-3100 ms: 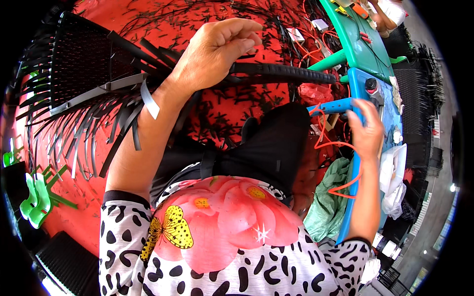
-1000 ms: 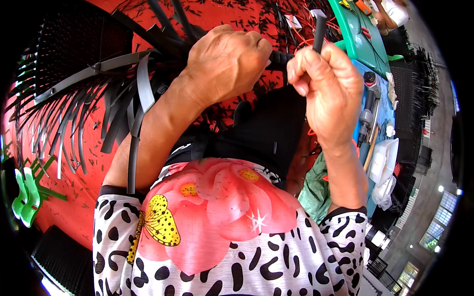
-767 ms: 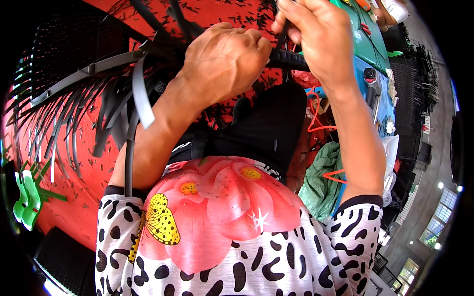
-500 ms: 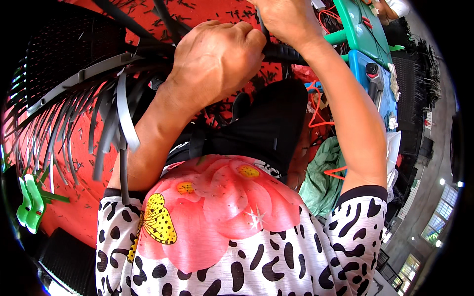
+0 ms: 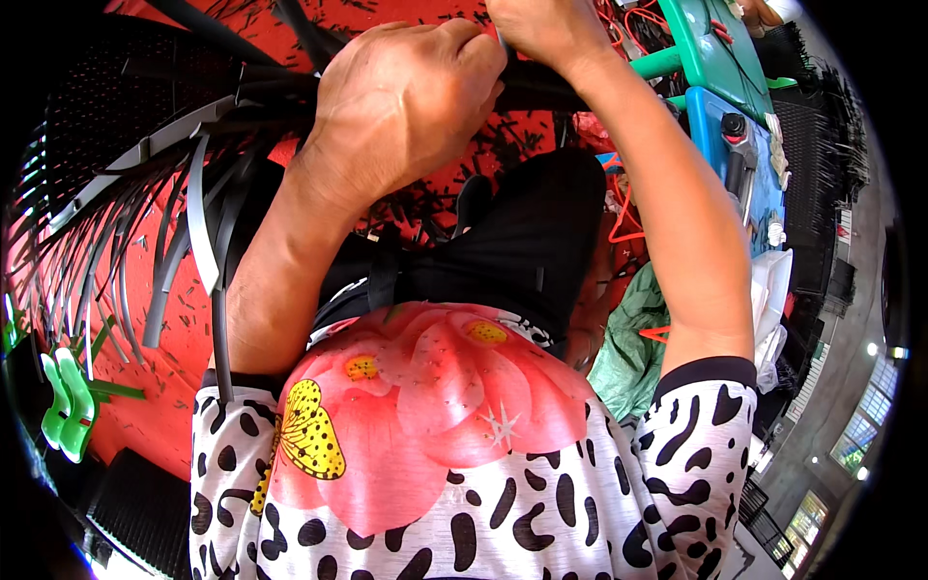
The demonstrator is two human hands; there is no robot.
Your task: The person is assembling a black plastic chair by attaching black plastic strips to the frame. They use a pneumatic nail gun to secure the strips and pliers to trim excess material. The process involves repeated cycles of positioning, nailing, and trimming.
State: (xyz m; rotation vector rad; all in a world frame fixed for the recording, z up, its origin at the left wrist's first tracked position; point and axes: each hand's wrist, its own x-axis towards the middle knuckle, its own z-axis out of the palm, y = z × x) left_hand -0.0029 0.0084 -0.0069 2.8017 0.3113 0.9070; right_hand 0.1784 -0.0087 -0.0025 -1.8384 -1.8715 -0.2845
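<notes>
Under the clenched fingers of the left hand (image 5: 411,101), gripped a black woven rod (image 5: 541,92), right hand (image 5: 546,29) pinched shut just beside on the same rod, apparently mid-binding; called next for pulling the strand tight.

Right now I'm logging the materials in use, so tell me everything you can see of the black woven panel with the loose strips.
The black woven panel lies at the upper left over the red floor. It looks like stiff plastic: a fine mesh face edged by a grey bar, with many flat dark strips fanning downward, unwoven and curling at their ends. Its strips gather into a dark bundle running right, where the left hand clamps over it and the right hand pinches beside. One strip hangs against the left forearm.
</notes>
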